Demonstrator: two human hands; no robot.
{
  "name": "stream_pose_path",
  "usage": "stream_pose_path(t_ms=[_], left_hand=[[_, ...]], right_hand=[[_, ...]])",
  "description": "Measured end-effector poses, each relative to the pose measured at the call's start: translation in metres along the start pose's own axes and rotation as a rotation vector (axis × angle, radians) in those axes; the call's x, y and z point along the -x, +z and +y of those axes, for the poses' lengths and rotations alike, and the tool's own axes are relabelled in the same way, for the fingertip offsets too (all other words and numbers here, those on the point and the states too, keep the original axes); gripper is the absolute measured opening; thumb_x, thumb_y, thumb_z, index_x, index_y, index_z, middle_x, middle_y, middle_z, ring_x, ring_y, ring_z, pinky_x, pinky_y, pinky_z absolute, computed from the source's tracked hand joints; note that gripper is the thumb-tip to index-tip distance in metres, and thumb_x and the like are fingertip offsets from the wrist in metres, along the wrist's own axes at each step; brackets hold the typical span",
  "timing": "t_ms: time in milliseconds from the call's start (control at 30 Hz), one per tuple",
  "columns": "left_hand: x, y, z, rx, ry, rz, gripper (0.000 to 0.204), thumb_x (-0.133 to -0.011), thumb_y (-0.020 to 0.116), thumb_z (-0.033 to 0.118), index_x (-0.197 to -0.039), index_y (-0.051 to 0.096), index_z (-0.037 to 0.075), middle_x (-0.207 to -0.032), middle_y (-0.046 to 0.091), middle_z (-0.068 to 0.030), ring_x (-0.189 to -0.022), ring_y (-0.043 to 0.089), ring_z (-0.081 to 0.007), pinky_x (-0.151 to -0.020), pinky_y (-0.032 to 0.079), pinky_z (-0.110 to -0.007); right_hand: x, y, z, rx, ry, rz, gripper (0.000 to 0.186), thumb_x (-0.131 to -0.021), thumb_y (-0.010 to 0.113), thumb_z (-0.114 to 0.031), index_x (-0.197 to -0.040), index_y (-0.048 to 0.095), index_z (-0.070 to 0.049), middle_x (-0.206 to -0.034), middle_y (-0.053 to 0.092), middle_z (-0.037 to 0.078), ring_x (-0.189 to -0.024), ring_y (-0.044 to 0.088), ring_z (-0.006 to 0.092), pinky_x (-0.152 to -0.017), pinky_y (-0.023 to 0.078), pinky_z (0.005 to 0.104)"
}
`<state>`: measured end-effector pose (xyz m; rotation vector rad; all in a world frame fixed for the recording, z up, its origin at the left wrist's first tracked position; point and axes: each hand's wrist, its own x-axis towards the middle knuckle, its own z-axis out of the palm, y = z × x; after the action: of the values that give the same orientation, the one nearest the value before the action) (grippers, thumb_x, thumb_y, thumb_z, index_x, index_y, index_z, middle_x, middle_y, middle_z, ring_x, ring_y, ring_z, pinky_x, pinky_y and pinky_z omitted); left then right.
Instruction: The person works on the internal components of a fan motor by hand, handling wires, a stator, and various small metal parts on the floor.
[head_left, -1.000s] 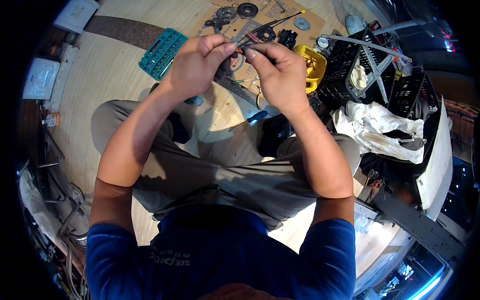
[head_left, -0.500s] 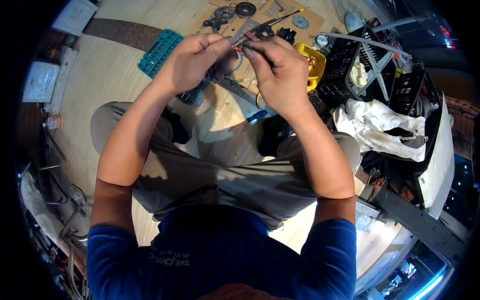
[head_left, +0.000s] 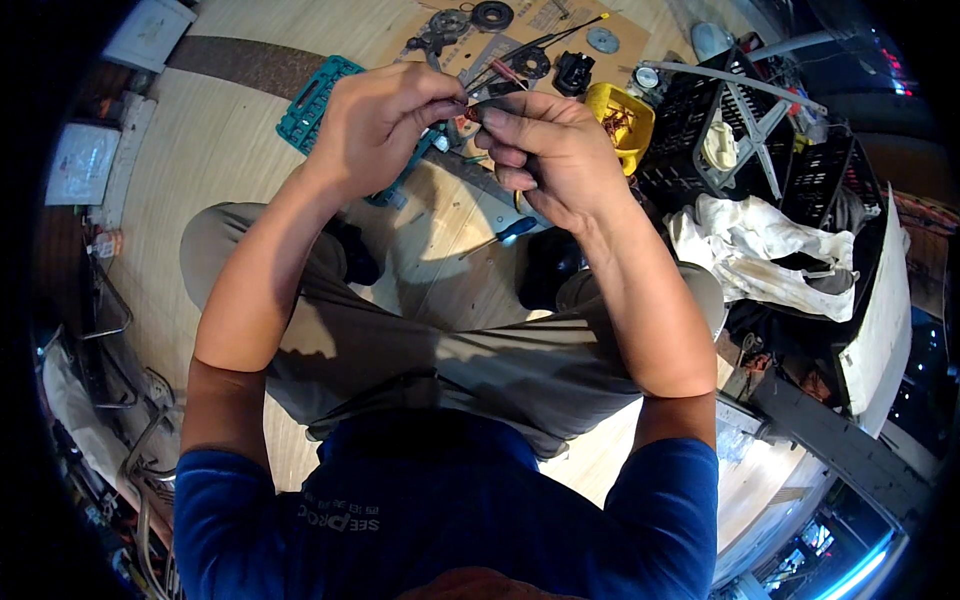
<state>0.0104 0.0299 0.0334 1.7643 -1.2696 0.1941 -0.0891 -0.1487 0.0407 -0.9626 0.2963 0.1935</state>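
My left hand point(head_left: 385, 130) pinches small wire ends point(head_left: 470, 111) with copper strands between thumb and index finger. My right hand point(head_left: 545, 150) meets it there, thumb and index finger on the same wires, its lower fingers curled. Dark cables point(head_left: 540, 45) with a yellow tip run behind my fingertips, beside a red-handled tool point(head_left: 510, 73). Beyond, a cardboard sheet point(head_left: 630, 35) carries round metal parts point(head_left: 492, 16) and a black component point(head_left: 573, 75). A teal socket case point(head_left: 312, 100) lies partly behind my left hand, and a blue-handled screwdriver point(head_left: 517, 228) lies on the floor below.
A yellow container point(head_left: 625, 135) with copper-coloured bits stands right of my hands, near black plastic crates point(head_left: 680, 140) with metal bars. A stained white cloth point(head_left: 750, 260) lies at the right. Metal tubing point(head_left: 115, 320) lines the left side. My legs lie crossed beneath my arms.
My right hand has turned, so its curled lower fingers now show, and it has shifted slightly right. My left hand has risen a little. The fingertips still meet on the wires.
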Motion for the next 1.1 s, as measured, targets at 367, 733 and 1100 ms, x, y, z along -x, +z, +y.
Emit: stream_pose_path(t_ms=[367,733,1100], left_hand=[[-0.001,0.003,0.001,0.202,-0.353,-0.142,0.017,-0.093,0.058,0.016,-0.095,0.065,0.001,-0.075,0.065,-0.009,-0.067,0.064,-0.0173,-0.061,0.05,-0.029],[0.003,0.01,0.006,0.108,-0.272,0.04,0.018,-0.092,0.06,0.017,-0.092,0.067,0.001,-0.075,0.066,-0.0089,-0.063,0.062,-0.0169,-0.059,0.048,-0.029],[-0.001,0.011,0.002,0.007,-0.308,0.021,0.016,-0.09,0.057,0.015,-0.092,0.063,0.001,-0.074,0.061,-0.0148,-0.067,0.061,-0.0275,-0.062,0.047,-0.034]], right_hand=[[0.0,-0.001,-0.002,0.703,-0.256,0.094,0.014,-0.088,0.064,-0.011,-0.093,0.067,0.001,-0.07,0.064,0.003,-0.056,0.053,0.0093,-0.051,0.041,0.023],[-0.007,0.002,0.013,0.788,-0.549,0.203,0.014,-0.085,0.065,-0.012,-0.091,0.068,0.001,-0.069,0.066,0.011,-0.061,0.059,0.012,-0.059,0.047,0.0279],[-0.012,-0.003,0.009,0.867,-0.407,0.159,0.016,-0.089,0.062,-0.016,-0.094,0.069,-0.003,-0.069,0.064,0.015,-0.058,0.056,0.0167,-0.061,0.048,0.0309]])
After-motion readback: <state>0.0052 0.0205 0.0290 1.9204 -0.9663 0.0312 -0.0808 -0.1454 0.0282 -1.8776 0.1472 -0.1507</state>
